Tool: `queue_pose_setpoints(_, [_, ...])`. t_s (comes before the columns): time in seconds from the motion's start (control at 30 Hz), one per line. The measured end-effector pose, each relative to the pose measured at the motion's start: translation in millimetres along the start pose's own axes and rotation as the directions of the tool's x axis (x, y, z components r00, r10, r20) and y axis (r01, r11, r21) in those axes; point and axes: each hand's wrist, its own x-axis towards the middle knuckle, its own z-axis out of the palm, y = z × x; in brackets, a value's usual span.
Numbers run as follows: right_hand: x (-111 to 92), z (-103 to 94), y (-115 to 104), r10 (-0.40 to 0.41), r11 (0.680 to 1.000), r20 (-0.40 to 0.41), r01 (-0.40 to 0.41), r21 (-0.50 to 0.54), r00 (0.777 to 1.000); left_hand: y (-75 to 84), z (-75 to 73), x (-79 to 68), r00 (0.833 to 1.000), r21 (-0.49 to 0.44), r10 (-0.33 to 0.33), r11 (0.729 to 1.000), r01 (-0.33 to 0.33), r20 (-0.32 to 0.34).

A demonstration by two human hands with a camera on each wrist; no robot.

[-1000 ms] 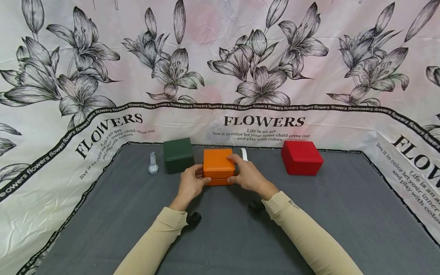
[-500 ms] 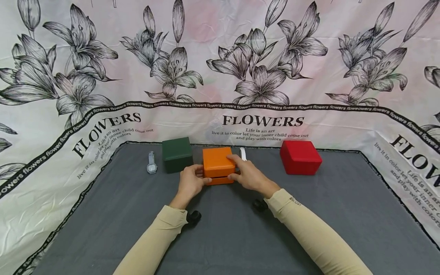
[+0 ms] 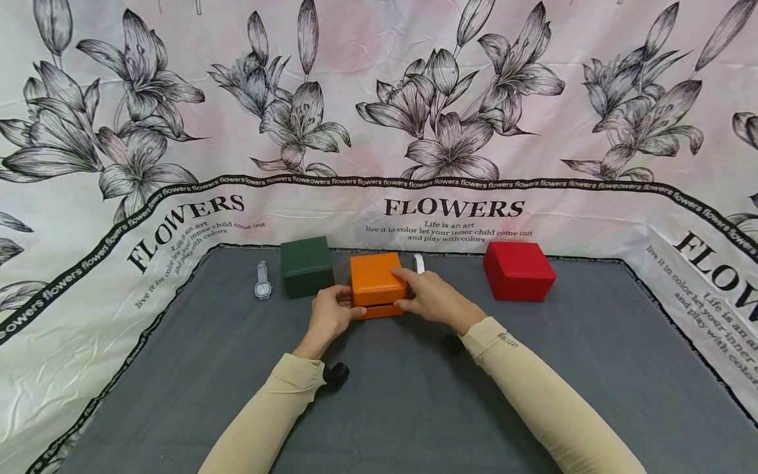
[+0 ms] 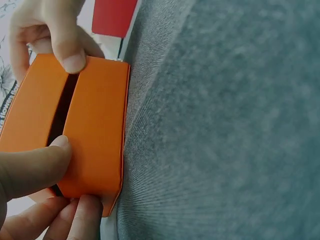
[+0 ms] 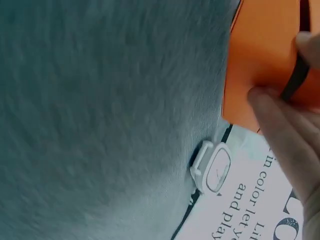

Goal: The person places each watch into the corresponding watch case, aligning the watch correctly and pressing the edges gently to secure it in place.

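Note:
An orange hinged box (image 3: 377, 271) sits on the grey cloth, its lid parted from the base by a narrow dark slit at the front. My left hand (image 3: 329, 317) holds the base at the left side, and in the left wrist view its thumb (image 4: 37, 167) lies over the slit and the base's edge. At the right side my right hand (image 3: 439, 297) grips the lid, thumb at the front corner and fingers on the top and side. A white watch (image 5: 214, 167) lies behind the right hand, partly hidden in the head view. The box's inside is hidden.
A green box (image 3: 306, 266) stands just left of the orange one, with a silver-white watch (image 3: 263, 283) beyond it. Farther right is a red box (image 3: 519, 271). A flower-printed sheet (image 3: 450, 145) rises behind the table's back edge.
The lid's front has lifted slightly, so a dark slit shows between lid and base. My right wrist has shifted a little right and up. My left hand has stayed nearly still.

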Motion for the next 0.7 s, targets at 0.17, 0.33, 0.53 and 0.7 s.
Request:
queue_pose_setpoints(0.17, [1.1,-2.4,3.3,-0.119,0.982,-0.058,0.109,-0.154,0.991,-0.7,1.5,0.4,1.000,-0.003,-0.015,1.000,0.015,-0.010])
queue_pose_setpoints(0.33, [1.4,-1.7,9.5,-0.276,0.924,-0.148,0.219,-0.314,0.950,1.7,3.3,0.7,1.000,0.011,-0.023,1.000,0.023,-0.015])
queue_pose_setpoints(0.53, [1.9,-2.0,10.1,-0.319,0.930,-0.167,0.274,-0.244,0.933,2.8,4.2,1.3,1.000,0.015,-0.022,1.000,0.023,-0.021])
queue_pose_setpoints(0.7, [1.1,0.6,10.8,-0.317,0.939,-0.155,0.287,-0.188,0.936,1.1,3.5,0.9,0.999,0.011,-0.028,1.000,0.028,-0.030])
